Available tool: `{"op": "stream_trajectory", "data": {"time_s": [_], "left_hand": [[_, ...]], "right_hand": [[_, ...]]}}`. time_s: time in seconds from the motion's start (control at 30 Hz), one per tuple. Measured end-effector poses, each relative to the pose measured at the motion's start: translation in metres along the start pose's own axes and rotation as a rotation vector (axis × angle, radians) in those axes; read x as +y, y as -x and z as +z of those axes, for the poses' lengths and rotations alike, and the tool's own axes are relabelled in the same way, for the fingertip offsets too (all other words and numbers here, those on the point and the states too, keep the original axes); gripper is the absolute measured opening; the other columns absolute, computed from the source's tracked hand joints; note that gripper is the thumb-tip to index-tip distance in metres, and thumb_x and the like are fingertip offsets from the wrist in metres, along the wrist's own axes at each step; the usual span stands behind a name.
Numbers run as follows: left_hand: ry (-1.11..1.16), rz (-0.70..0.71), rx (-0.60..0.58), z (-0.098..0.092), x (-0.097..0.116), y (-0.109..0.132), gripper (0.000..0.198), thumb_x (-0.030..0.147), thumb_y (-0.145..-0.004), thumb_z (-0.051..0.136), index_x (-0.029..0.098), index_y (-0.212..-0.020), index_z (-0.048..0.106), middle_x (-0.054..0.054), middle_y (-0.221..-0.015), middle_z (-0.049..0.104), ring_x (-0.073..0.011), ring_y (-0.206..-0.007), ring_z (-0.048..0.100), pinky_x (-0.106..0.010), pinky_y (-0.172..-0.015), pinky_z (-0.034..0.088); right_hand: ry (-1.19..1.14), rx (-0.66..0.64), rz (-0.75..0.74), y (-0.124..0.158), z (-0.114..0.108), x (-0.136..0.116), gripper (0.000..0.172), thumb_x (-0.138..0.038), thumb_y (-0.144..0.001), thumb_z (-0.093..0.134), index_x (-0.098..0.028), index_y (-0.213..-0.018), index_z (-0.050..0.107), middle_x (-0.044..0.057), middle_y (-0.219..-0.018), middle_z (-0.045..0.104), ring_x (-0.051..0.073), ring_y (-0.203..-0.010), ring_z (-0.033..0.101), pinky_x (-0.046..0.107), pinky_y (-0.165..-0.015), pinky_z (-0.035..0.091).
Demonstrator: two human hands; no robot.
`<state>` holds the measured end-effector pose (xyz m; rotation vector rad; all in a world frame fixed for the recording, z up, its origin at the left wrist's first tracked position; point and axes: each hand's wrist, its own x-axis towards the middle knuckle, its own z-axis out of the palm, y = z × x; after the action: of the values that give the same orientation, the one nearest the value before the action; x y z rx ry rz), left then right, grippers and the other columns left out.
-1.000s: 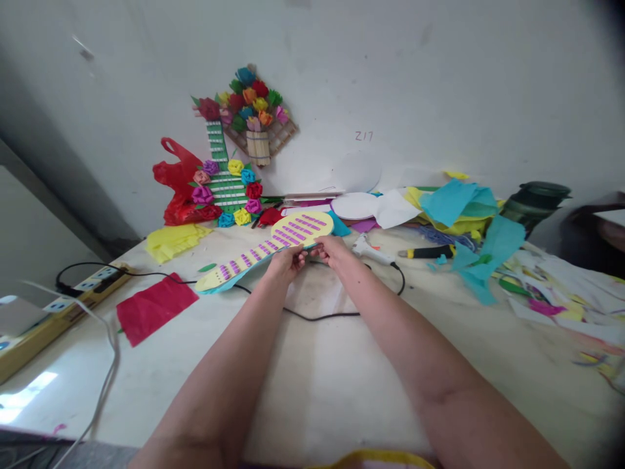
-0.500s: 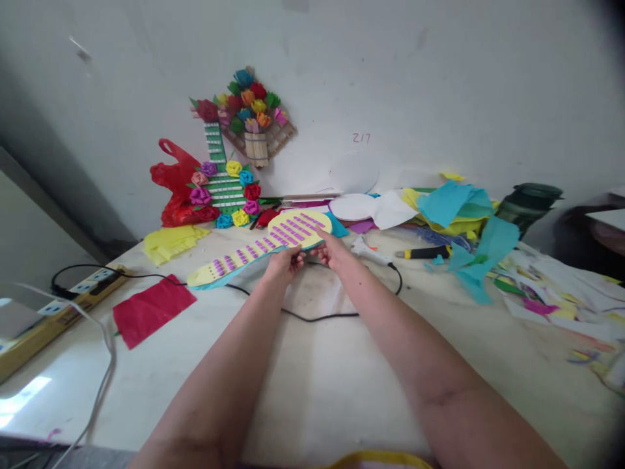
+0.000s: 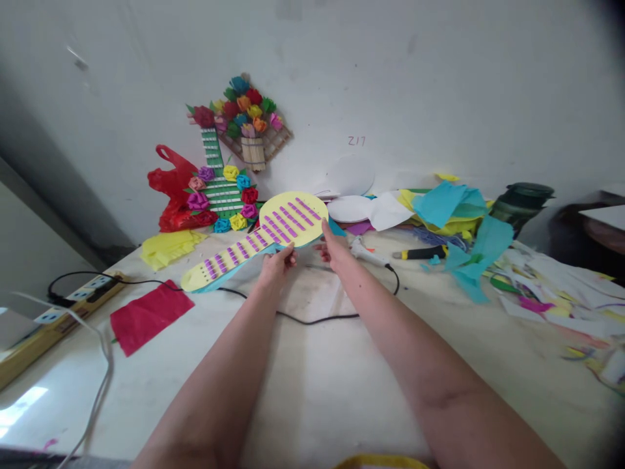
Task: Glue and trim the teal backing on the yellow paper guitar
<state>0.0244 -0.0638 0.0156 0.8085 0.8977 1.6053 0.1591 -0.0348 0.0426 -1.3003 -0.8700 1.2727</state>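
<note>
Between my hands is a yellow guitar-shaped paper cutout (image 3: 293, 212) with rows of purple strips across its body and neck. Light blue paper shows along its lower edge. My left hand (image 3: 279, 264) pinches the near edge where the neck meets the body, thumb on top. At the right side of the body, my right hand (image 3: 333, 247) grips the rim with its thumb on the face and its fingers underneath. The cutout is tilted up toward me, its neck pointing left. Just right of my right hand lies a white glue gun (image 3: 371, 254).
A green paper guitar with paper roses (image 3: 224, 189) leans on the wall beside a red plastic bag (image 3: 170, 185). Red paper (image 3: 149, 318) and a power strip (image 3: 63, 319) lie left. Right are a utility knife (image 3: 420, 253), blue crepe paper (image 3: 481, 260), scraps and a dark bottle (image 3: 520, 205).
The yellow guitar cutout has been tilted up, so more of its face shows. Both hands keep hold of its edge. The whole view has shifted slightly.
</note>
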Motion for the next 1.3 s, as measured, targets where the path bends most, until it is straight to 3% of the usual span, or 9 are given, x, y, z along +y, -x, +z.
{"op": "stream_trajectory", "data": {"time_s": [0.13, 0.23, 0.53, 0.7, 0.9, 1.0, 1.13, 1.23, 1.3], "left_hand": [[-0.016, 0.086, 0.010, -0.002, 0.002, 0.000, 0.015, 0.018, -0.065, 0.068, 0.012, -0.060, 0.055, 0.000, -0.052, 0.056, -0.0051, -0.040, 0.045, -0.017, -0.040, 0.038], [-0.020, 0.127, 0.025, -0.005, 0.002, -0.002, 0.016, 0.020, -0.064, 0.068, 0.012, -0.059, 0.056, -0.001, -0.053, 0.056, -0.0055, -0.041, 0.046, -0.018, -0.041, 0.039], [-0.005, 0.175, 0.032, -0.007, 0.001, -0.005, 0.022, 0.027, -0.060, 0.071, 0.012, -0.060, 0.055, 0.000, -0.053, 0.055, -0.0065, -0.040, 0.045, -0.020, -0.041, 0.038], [-0.010, 0.187, 0.025, -0.006, 0.002, -0.004, 0.023, 0.028, -0.059, 0.071, 0.012, -0.060, 0.055, 0.000, -0.053, 0.055, -0.0066, -0.040, 0.045, -0.020, -0.041, 0.038], [-0.014, 0.182, 0.027, -0.004, 0.003, -0.002, 0.022, 0.027, -0.060, 0.071, 0.012, -0.060, 0.055, 0.000, -0.053, 0.055, -0.0064, -0.040, 0.045, -0.020, -0.041, 0.037], [-0.017, 0.171, 0.014, -0.004, 0.003, -0.002, 0.022, 0.027, -0.060, 0.071, 0.012, -0.060, 0.055, 0.000, -0.054, 0.055, -0.0063, -0.041, 0.045, -0.020, -0.042, 0.037], [0.002, 0.152, -0.015, -0.005, 0.003, -0.003, 0.022, 0.026, -0.060, 0.071, 0.012, -0.060, 0.055, 0.000, -0.054, 0.056, -0.0058, -0.041, 0.045, -0.020, -0.042, 0.037], [0.026, 0.131, -0.029, -0.007, 0.003, -0.004, 0.019, 0.024, -0.061, 0.070, 0.012, -0.061, 0.055, 0.000, -0.053, 0.055, -0.0054, -0.041, 0.044, -0.019, -0.041, 0.036], [0.042, 0.119, -0.030, -0.008, 0.003, -0.005, 0.017, 0.022, -0.062, 0.069, 0.012, -0.063, 0.055, 0.001, -0.053, 0.055, -0.0051, -0.041, 0.044, -0.018, -0.040, 0.035]], "right_hand": [[-0.023, 0.216, -0.275, -0.005, -0.003, -0.002, 0.027, -0.041, -0.070, 0.065, -0.017, -0.079, 0.056, -0.003, -0.057, 0.057, 0.006, -0.039, 0.045, 0.017, -0.032, 0.031], [-0.047, 0.204, -0.386, -0.006, -0.004, -0.003, 0.017, -0.030, -0.069, 0.065, -0.016, -0.070, 0.055, -0.004, -0.055, 0.056, 0.005, -0.041, 0.045, 0.016, -0.035, 0.034], [-0.133, 0.008, -0.260, 0.006, -0.001, -0.006, 0.023, -0.035, -0.073, 0.063, -0.014, -0.067, 0.057, 0.001, -0.057, 0.063, 0.007, -0.037, 0.051, 0.016, -0.033, 0.037], [-0.028, 0.046, -0.237, 0.002, -0.001, -0.003, 0.038, -0.041, -0.081, 0.053, -0.016, -0.053, 0.048, -0.003, -0.039, 0.049, 0.005, -0.027, 0.040, 0.017, -0.029, 0.035], [0.004, 0.012, -0.246, -0.005, 0.002, 0.002, 0.011, -0.022, -0.080, 0.053, -0.016, -0.070, 0.051, -0.004, -0.058, 0.058, 0.005, -0.039, 0.050, 0.015, -0.036, 0.039], [0.016, 0.011, -0.283, -0.005, 0.001, 0.004, 0.024, -0.034, -0.080, 0.052, -0.017, -0.065, 0.051, -0.004, -0.051, 0.054, 0.005, -0.036, 0.045, 0.018, -0.038, 0.039], [0.211, 0.094, -0.541, -0.003, -0.005, 0.003, 0.042, -0.053, -0.077, 0.049, -0.019, -0.054, 0.044, -0.003, -0.046, 0.049, 0.009, -0.040, 0.045, 0.022, -0.043, 0.037], [0.378, 0.177, -0.781, -0.003, -0.009, 0.002, 0.042, -0.052, -0.083, 0.039, -0.020, -0.059, 0.048, -0.001, -0.053, 0.054, 0.012, -0.051, 0.050, 0.024, -0.053, 0.039], [0.491, 0.203, -0.833, -0.004, -0.010, 0.003, 0.044, -0.049, -0.087, 0.032, -0.020, -0.060, 0.050, 0.001, -0.054, 0.054, 0.014, -0.055, 0.052, 0.025, -0.057, 0.038]]}}
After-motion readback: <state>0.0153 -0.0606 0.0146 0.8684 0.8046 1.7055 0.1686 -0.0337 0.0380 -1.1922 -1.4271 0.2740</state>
